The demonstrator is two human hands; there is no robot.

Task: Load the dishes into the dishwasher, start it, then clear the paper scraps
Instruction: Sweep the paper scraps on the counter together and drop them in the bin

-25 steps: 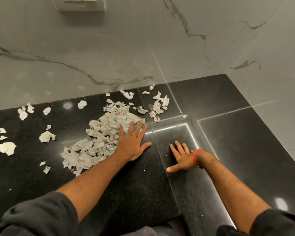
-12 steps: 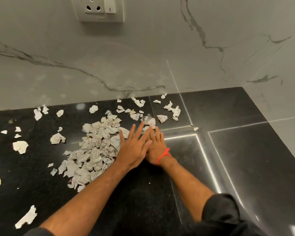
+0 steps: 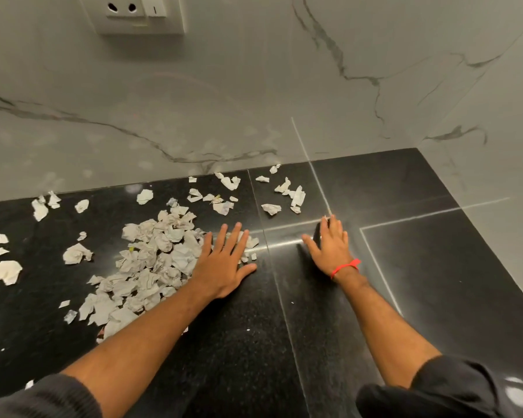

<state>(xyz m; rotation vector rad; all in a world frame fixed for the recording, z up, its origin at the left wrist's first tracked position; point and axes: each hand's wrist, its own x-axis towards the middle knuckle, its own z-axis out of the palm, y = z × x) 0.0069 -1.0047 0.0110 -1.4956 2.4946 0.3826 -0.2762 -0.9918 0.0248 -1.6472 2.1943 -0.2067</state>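
Now, from my head camera, my left hand (image 3: 224, 263) lies flat with fingers straight against the right edge of the paper scraps (image 3: 151, 257) heaped on the black countertop (image 3: 435, 267). My right hand (image 3: 329, 245), touching the left half a second ago, has swung right, fingers straight, holding nothing. Far scraps (image 3: 287, 191) near the wall remain, probably my next sweep.

The right hand (image 3: 329, 247), which overlapped the left hand (image 3: 224, 263) half a second ago, now lies flat on the black countertop (image 3: 420, 267) well to the right. The left hand stays against the paper scrap pile (image 3: 151, 260).
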